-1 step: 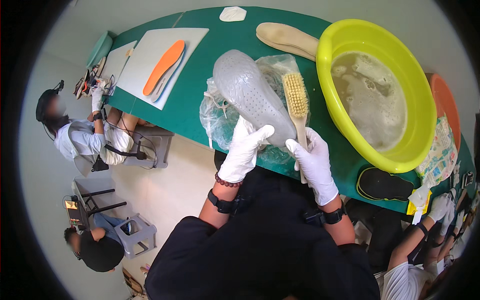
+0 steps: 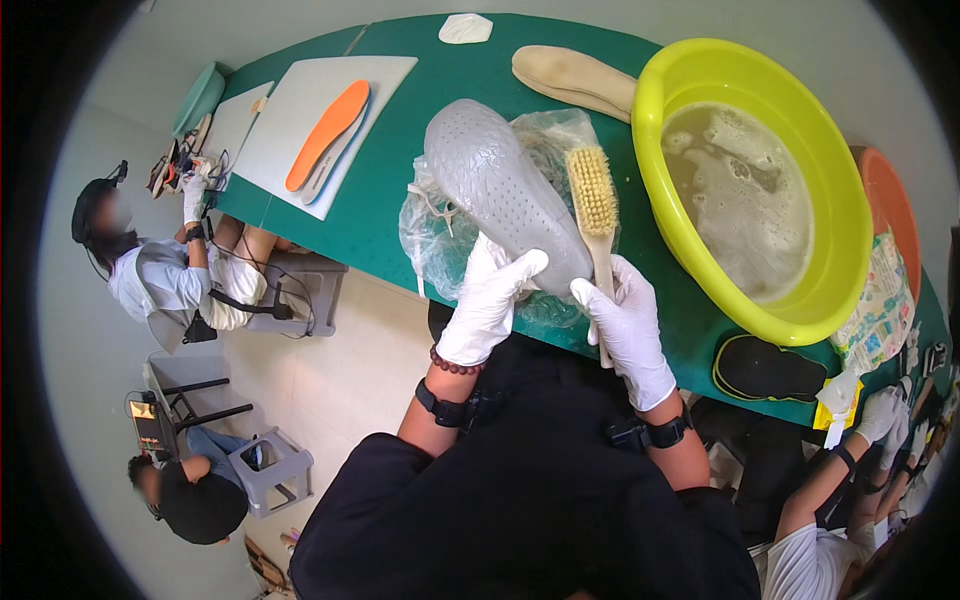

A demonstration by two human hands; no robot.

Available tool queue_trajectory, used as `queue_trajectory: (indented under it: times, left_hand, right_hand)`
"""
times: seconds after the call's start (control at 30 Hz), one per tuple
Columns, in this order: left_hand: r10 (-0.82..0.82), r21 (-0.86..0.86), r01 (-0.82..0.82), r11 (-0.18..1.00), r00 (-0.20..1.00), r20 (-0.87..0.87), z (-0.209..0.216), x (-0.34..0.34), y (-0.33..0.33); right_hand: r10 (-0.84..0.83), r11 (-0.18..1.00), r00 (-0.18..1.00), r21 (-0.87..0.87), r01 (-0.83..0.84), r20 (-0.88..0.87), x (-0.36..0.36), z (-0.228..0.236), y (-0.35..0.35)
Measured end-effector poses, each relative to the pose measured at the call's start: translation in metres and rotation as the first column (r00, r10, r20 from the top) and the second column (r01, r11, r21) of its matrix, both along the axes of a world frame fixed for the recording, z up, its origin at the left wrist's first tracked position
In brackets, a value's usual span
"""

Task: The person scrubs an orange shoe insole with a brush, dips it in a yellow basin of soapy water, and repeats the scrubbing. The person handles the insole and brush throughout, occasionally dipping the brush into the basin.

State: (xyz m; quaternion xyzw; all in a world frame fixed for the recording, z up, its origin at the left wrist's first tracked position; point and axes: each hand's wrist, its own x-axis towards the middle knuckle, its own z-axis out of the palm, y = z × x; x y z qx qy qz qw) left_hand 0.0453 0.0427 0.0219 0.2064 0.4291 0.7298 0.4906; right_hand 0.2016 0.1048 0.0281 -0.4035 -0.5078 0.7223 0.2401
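A translucent perforated insole (image 2: 505, 190) is gripped at its heel end by the gloved left hand (image 2: 488, 300), above the table's near edge. A wooden brush (image 2: 597, 215) is clasped by the right hand (image 2: 630, 330). The insole is probably light, flexible and slippery. Open room is limited by the yellow basin (image 2: 690, 230) alongside.

Packaging and one small screen around the green table

A crumpled clear plastic bag (image 2: 440, 225) lies near the centre of the view, on the green table (image 2: 400, 180), partly under the translucent perforated insole (image 2: 505, 195). At three o'clock, a flat printed packet (image 2: 880, 315) with a busy multicoloured pattern sits just beside the yellow basin (image 2: 700, 80). Below it, at about four o'clock, is a small yellow and white wrapper (image 2: 835, 395). At eight o'clock a small rectangular screen (image 2: 150, 425) glows orange.
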Motion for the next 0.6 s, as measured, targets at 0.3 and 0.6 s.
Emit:
queue_trajectory:
  times: [0.3,0.6]
  left_hand:
    - [0.002,-0.028,-0.002,1.000,1.000,-0.007,-0.010,0.007,-0.001]
    - [-0.072,0.031,0.065,0.997,0.908,0.413,-0.054,-0.026,0.012]
  right_hand:
    - [-0.139,0.905,0.988,0.413,0.101,0.064,0.000,-0.013,0.001]
    - [-0.135,0.246,0.940,0.930,-0.275,0.314,0.004,0.011,-0.003]
